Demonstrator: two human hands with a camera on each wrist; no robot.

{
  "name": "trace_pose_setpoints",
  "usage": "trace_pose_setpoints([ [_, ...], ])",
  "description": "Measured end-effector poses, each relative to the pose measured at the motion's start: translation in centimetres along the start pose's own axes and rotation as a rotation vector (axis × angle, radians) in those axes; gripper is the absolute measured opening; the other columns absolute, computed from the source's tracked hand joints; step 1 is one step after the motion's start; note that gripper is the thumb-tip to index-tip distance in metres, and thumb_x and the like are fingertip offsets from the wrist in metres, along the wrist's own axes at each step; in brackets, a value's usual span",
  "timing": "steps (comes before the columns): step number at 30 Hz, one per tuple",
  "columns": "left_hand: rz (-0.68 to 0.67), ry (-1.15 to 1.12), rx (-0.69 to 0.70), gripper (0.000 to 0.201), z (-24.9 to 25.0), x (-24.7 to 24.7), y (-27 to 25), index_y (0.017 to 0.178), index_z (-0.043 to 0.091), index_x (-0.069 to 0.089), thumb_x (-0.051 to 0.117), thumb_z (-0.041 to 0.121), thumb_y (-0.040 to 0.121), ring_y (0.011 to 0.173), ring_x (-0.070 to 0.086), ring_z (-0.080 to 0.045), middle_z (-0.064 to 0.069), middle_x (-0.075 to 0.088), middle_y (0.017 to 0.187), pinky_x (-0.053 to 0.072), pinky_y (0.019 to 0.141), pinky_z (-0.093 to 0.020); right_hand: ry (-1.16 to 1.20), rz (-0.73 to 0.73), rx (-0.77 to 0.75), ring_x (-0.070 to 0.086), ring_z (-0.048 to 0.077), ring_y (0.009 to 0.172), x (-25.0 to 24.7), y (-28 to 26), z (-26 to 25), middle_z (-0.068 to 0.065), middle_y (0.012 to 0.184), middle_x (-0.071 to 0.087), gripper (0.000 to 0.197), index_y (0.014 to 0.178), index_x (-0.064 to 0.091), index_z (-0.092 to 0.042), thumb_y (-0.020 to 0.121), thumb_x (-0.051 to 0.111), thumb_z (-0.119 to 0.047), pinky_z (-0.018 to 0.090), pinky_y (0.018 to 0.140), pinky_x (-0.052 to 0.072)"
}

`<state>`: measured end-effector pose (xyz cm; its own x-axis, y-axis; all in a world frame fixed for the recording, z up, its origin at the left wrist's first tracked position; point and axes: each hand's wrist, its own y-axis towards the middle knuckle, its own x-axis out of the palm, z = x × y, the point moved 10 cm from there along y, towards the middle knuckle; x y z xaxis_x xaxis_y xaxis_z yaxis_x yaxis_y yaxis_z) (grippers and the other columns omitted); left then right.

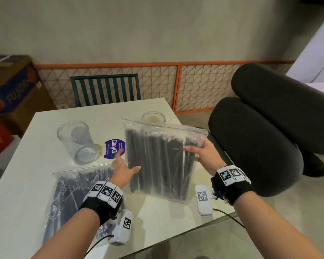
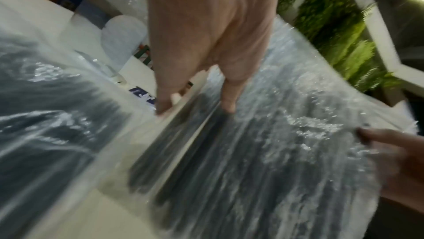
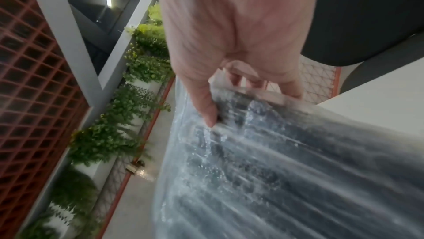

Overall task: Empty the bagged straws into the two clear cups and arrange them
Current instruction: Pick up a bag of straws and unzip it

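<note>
A clear zip bag of black straws stands upright over the table's right half. My right hand grips its right edge, thumb on the front and fingers behind. My left hand is at the bag's left edge, thumb lying on the front and fingers stretched straight beside it. A second bag of black straws lies flat under my left forearm. One tall clear cup stands empty at the left. The other clear cup shows only its rim behind the raised bag.
A purple round sticker lies between the tall cup and the bag. Two white tagged devices with cables sit near the table's front edge. A green chair stands behind, dark cushions at the right.
</note>
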<state>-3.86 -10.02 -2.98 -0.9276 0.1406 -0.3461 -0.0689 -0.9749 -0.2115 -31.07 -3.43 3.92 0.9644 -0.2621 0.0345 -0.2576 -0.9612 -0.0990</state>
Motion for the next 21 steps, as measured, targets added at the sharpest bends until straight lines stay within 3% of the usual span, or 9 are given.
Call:
trace_pose_setpoints([
  [2,0.303,0.069,0.054,0.089,3.1,-2.8,-2.1,0.146,0.019,0.014,0.071,0.014,0.078,0.133,0.022,-0.039,-0.020,0.016,0.148,0.023,0.110,-0.049,-0.041,0.018,-0.029,0.067,0.024,0.097,0.2,-0.2,-0.6,0.009,0.108,0.069,0.036,0.101,0.068,-0.024,0.067,0.078,-0.014,0.046,0.089,0.051],
  [4,0.465,0.108,0.303,0.071,9.0,-3.6,-5.5,0.140,0.016,0.026,0.067,0.021,0.081,0.130,0.025,-0.031,-0.015,0.024,0.143,0.025,0.108,-0.044,-0.064,0.010,-0.066,0.066,0.027,0.105,0.5,-0.4,-0.9,0.010,0.112,0.069,0.036,0.101,0.069,-0.025,0.068,0.078,-0.013,0.047,0.094,0.051],
  [7,0.183,0.007,0.507,0.016,15.6,0.2,-8.0,0.104,0.018,0.053,0.055,0.025,0.090,0.098,0.054,-0.021,-0.007,0.056,0.107,0.045,0.088,-0.035,-0.072,0.008,-0.092,0.065,0.030,0.105,0.9,-0.7,-1.3,0.016,0.111,0.068,0.038,0.106,0.065,-0.015,0.071,0.077,-0.006,0.052,0.095,0.050],
  [9,-0.172,-0.155,0.325,0.023,16.8,4.5,-8.2,0.085,0.016,0.059,0.047,0.033,0.094,0.067,0.059,-0.018,-0.002,0.061,0.075,0.050,0.061,-0.030,-0.108,-0.010,-0.140,0.064,0.032,0.101,1.5,-1.1,-2.2,0.023,0.109,0.065,0.040,0.108,0.061,-0.005,0.071,0.075,-0.006,0.055,0.094,0.049],
  [11,-0.368,-0.278,0.062,0.038,16.5,7.6,-8.4,0.085,0.011,0.063,0.044,0.044,0.093,0.052,0.053,-0.013,-0.001,0.057,0.062,0.043,0.044,-0.023,-0.156,-0.056,-0.220,0.063,0.030,0.096,2.5,-1.6,-3.4,0.022,0.102,0.063,0.035,0.106,0.061,-0.001,0.073,0.071,-0.003,0.051,0.092,0.051],
  [13,-0.403,-0.337,-0.076,0.038,16.1,8.8,-8.3,0.090,0.008,0.064,0.048,0.043,0.092,0.046,0.049,-0.010,-0.001,0.056,0.059,0.039,0.039,-0.018,-0.198,-0.080,-0.298,0.061,0.019,0.090,3.3,-2.2,-4.5,0.006,0.092,0.060,0.026,0.098,0.064,-0.007,0.076,0.067,0.006,0.040,0.085,0.051],
  [16,-0.380,-0.426,-0.093,0.016,15.8,9.1,-8.2,0.094,0.006,0.063,0.053,0.017,0.091,0.037,0.043,-0.005,0.000,0.052,0.056,0.034,0.035,-0.014,-0.233,-0.082,-0.326,0.058,0.002,0.078,3.8,-2.7,-4.8,-0.009,0.079,0.058,0.021,0.091,0.061,-0.005,0.077,0.066,0.009,0.021,0.075,0.047],
  [18,-0.362,-0.464,-0.076,0.010,15.5,9.1,-8.1,0.091,0.006,0.060,0.051,0.009,0.090,0.037,0.042,-0.005,0.000,0.050,0.057,0.032,0.034,-0.015,-0.244,-0.085,-0.312,0.058,0.001,0.077,3.8,-3.1,-5.0,-0.009,0.078,0.059,0.020,0.095,0.058,0.001,0.078,0.067,0.005,0.020,0.075,0.047],
  [21,-0.318,-0.481,-0.010,0.012,15.2,8.5,-7.8,0.083,0.008,0.057,0.051,0.013,0.092,0.044,0.043,-0.008,0.000,0.048,0.058,0.036,0.037,-0.019,-0.323,-0.099,-0.317,0.060,0.011,0.093,3.3,-4.1,-6.6,-0.005,0.096,0.063,0.028,0.107,0.058,-0.014,0.081,0.069,-0.009,0.028,0.085,0.048],
])
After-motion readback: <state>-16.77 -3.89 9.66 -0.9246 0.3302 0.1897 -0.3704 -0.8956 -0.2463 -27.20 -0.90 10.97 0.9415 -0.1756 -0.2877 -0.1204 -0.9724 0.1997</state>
